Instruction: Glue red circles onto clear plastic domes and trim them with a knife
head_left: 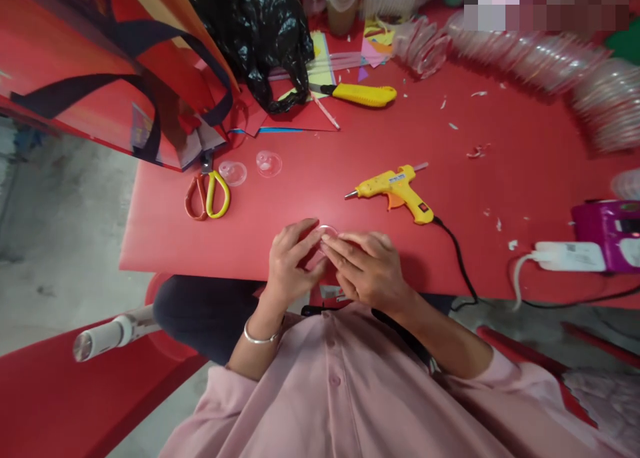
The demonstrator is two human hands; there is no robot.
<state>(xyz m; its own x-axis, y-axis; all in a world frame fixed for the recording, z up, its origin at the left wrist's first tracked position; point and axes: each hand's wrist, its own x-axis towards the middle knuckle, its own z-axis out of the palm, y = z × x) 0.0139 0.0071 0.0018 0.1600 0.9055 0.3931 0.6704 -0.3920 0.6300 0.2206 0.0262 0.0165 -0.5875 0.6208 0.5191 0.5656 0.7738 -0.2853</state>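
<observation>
A small round clear plastic piece (327,231) is between my two hands near the front edge of the table. My left hand (294,259) grips it from the left, with thumb and fingers curved around its rim. My right hand (373,268) presses its fingertips together on the right side of the piece, covering much of it. Beyond my hands, two clear plastic pieces (269,164) of similar round shape lie on the table. A yellow hot glue gun (393,190) rests ahead to the right, its nozzle pointing left.
On the red table (310,185) lie scissors (207,195) and a yellow utility knife (365,95) with its blade out. A red bag (115,65) and a black plastic bag (255,38) stand back left. Stacked clear plastic cups (530,61) line the back right. A white plug adapter (570,256) sits right.
</observation>
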